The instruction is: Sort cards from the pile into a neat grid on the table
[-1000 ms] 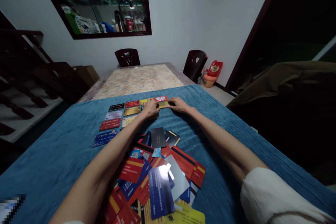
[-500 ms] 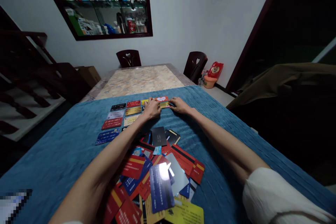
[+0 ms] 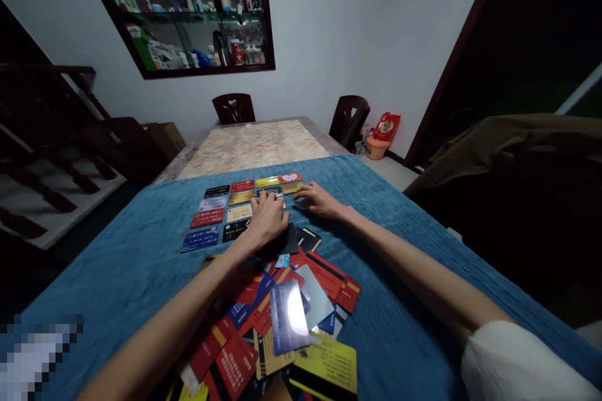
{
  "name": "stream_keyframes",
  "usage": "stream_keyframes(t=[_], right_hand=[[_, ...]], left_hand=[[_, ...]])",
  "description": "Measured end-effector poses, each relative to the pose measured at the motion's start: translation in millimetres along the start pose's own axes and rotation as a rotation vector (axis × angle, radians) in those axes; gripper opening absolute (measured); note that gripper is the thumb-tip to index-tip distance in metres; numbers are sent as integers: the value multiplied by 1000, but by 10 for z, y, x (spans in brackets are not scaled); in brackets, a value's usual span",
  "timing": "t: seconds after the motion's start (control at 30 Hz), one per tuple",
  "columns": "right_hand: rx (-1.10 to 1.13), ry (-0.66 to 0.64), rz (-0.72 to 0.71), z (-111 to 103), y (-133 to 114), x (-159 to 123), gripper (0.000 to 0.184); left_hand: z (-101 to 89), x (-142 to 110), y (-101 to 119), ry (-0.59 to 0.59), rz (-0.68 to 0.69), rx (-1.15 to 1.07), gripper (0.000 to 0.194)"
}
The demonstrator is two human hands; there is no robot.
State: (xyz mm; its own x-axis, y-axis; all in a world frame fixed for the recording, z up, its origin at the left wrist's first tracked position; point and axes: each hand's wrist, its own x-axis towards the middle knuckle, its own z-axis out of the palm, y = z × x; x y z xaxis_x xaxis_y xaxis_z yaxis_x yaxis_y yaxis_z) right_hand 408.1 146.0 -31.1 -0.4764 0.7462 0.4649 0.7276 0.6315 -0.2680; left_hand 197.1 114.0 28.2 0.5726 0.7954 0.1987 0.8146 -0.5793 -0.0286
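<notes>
Several plastic cards lie in neat rows [image 3: 235, 203] on a blue cloth [image 3: 117, 263]. The far row ends in a red card with a white heart [image 3: 290, 177] beside a yellow card [image 3: 267, 182]. My left hand [image 3: 268, 216] rests palm down at the near right end of the rows, fingers curled over a card I cannot make out. My right hand [image 3: 317, 198] lies just right of it, fingers stretched flat on the cloth near the gold card [image 3: 291, 187]. A loose heap of cards [image 3: 282, 313] sits nearer to me, under my left forearm.
Beyond the cloth is a bare marbled table top [image 3: 254, 144] with two dark chairs [image 3: 234, 108] behind it. A glass wall cabinet [image 3: 188, 12] holds bottles. A red bag and tub [image 3: 379, 135] stand on the floor at the right. Dark stairs are on the left.
Both hands have drawn back toward me from the far row, uncovering the yellow and gold cards. The left hand now sits lower, by the black card at the heap's edge.
</notes>
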Motion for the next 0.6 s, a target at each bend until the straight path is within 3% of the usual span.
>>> stream_keyframes(t=[0.27,0.43,0.6], right_hand=[[65,-146,-95,50,-533,-43,57],[25,-266,-85,33,-740,-84,69],[-51,-323,-103,2,-809,-175,65]], left_hand=[[-138,-558,159,-24,5,116,42],[-138,-709,262,-50,-13,120,47],[-104,-763,297,-76,5,99,50]])
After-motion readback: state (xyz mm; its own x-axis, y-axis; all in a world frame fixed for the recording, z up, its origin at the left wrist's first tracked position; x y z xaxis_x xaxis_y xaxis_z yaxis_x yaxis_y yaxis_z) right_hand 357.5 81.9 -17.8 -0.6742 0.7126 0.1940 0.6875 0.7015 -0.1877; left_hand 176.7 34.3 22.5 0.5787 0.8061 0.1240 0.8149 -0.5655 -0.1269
